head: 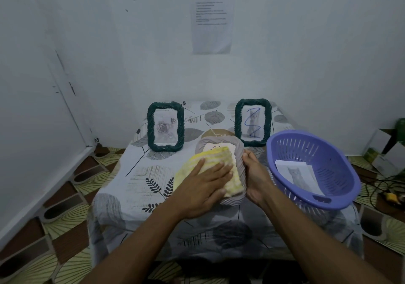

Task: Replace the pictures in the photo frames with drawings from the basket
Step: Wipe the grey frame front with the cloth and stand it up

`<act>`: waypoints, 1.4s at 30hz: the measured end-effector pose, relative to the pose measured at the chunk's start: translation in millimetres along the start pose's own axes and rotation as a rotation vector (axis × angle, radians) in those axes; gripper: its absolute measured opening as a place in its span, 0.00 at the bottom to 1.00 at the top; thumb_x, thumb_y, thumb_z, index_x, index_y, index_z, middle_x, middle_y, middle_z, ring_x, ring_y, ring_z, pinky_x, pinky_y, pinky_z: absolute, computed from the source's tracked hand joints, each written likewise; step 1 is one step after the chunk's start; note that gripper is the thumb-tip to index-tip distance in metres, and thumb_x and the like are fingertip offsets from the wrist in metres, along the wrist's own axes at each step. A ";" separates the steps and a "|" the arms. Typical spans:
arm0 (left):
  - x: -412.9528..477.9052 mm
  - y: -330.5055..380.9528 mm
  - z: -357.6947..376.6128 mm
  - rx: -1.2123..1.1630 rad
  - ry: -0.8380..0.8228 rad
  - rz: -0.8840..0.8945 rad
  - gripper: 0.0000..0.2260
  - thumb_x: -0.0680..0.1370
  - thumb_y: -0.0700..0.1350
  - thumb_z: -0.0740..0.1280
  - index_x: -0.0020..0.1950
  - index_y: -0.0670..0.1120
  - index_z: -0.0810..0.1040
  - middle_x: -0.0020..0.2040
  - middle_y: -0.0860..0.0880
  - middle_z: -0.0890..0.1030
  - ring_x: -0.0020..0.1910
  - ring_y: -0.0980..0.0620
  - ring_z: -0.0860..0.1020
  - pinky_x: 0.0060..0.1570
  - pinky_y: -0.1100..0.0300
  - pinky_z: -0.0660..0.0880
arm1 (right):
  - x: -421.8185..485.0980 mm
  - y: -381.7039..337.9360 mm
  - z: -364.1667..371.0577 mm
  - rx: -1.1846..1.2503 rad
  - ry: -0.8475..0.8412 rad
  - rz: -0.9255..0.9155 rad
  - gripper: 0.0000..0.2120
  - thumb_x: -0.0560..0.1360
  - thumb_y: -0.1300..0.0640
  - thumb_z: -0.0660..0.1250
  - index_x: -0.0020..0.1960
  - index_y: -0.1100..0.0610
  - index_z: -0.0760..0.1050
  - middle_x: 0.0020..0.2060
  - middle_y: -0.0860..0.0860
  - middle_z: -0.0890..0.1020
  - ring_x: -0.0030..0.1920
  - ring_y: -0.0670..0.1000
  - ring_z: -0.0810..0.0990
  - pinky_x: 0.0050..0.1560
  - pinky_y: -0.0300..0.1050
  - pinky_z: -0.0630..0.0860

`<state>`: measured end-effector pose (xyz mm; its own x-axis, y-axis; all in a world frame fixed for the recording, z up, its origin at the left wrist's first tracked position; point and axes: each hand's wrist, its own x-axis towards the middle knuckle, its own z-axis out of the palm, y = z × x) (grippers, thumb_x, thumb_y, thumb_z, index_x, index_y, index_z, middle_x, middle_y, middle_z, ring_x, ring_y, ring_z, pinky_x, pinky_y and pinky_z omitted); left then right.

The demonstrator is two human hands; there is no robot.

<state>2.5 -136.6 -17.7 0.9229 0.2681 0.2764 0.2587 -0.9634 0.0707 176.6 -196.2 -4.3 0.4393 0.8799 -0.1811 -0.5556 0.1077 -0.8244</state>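
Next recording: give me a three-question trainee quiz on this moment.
1. True or false: the left hand presses a yellow cloth onto the grey frame.
2. Which standing green frame shows a blue scribble: A) left, B) right?
3. Fill in: the loose cat picture lies in the purple ____.

Key: 1 true; 2 B, the right green frame; 3 basket.

A yellow cloth [219,155] hides most of the grey frame [219,140] and whatever picture it holds. Print on the wall sheet [211,20] is too small to read. How many papers [295,171] lie in the basket [333,152] cannot be told.
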 end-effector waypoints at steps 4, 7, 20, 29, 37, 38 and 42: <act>-11.3 -0.9 0.5 0.093 -0.035 -0.063 0.33 0.78 0.68 0.42 0.79 0.53 0.46 0.79 0.57 0.42 0.77 0.58 0.39 0.74 0.42 0.36 | 0.5 -2.0 -3.0 0.033 0.011 -0.007 0.13 0.84 0.59 0.50 0.61 0.60 0.71 0.57 0.61 0.80 0.54 0.59 0.81 0.57 0.59 0.77; -2.5 0.5 -2.5 0.099 -0.054 -0.180 0.38 0.74 0.72 0.37 0.79 0.53 0.43 0.78 0.56 0.38 0.76 0.58 0.36 0.73 0.39 0.38 | -3.4 10.7 -0.7 0.041 0.006 0.020 0.14 0.84 0.58 0.50 0.64 0.60 0.71 0.59 0.61 0.80 0.60 0.61 0.79 0.64 0.61 0.73; -2.3 6.4 -3.1 0.128 -0.057 -0.160 0.34 0.76 0.69 0.38 0.78 0.54 0.40 0.78 0.56 0.38 0.76 0.57 0.36 0.72 0.37 0.39 | -10.8 12.8 -3.1 0.030 -0.049 0.032 0.13 0.84 0.58 0.51 0.60 0.60 0.72 0.57 0.60 0.81 0.57 0.60 0.80 0.61 0.59 0.75; -12.3 19.3 4.3 0.087 -0.074 -0.010 0.33 0.78 0.69 0.44 0.79 0.55 0.42 0.79 0.57 0.39 0.77 0.56 0.37 0.73 0.40 0.37 | -7.0 -2.7 -10.8 0.027 0.001 -0.012 0.13 0.84 0.59 0.51 0.56 0.58 0.73 0.56 0.60 0.81 0.55 0.60 0.80 0.61 0.61 0.74; 17.7 6.4 -6.7 0.100 0.002 -0.156 0.34 0.77 0.68 0.36 0.79 0.52 0.42 0.79 0.55 0.44 0.77 0.58 0.40 0.74 0.41 0.38 | -23.4 15.2 0.6 0.048 -0.115 0.035 0.09 0.83 0.61 0.55 0.56 0.59 0.74 0.51 0.59 0.83 0.48 0.56 0.83 0.46 0.51 0.82; 19.0 6.6 -6.1 0.073 0.012 -0.144 0.34 0.78 0.68 0.37 0.79 0.52 0.42 0.80 0.54 0.47 0.77 0.59 0.42 0.74 0.41 0.38 | -23.5 13.4 0.4 0.040 -0.115 0.030 0.09 0.82 0.60 0.55 0.56 0.59 0.74 0.50 0.60 0.83 0.47 0.56 0.83 0.46 0.51 0.82; 3.5 13.5 -1.4 -0.054 0.003 -0.082 0.31 0.80 0.64 0.42 0.79 0.51 0.44 0.79 0.55 0.50 0.77 0.62 0.44 0.74 0.43 0.36 | -18.7 5.8 -7.7 -0.004 -0.048 0.009 0.12 0.83 0.59 0.51 0.56 0.57 0.74 0.52 0.59 0.82 0.51 0.58 0.81 0.52 0.56 0.79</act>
<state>8.9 -148.6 -14.5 0.8986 0.3460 0.2700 0.3173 -0.9372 0.1448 170.6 -215.6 -9.8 0.3999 0.9019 -0.1633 -0.5568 0.0975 -0.8249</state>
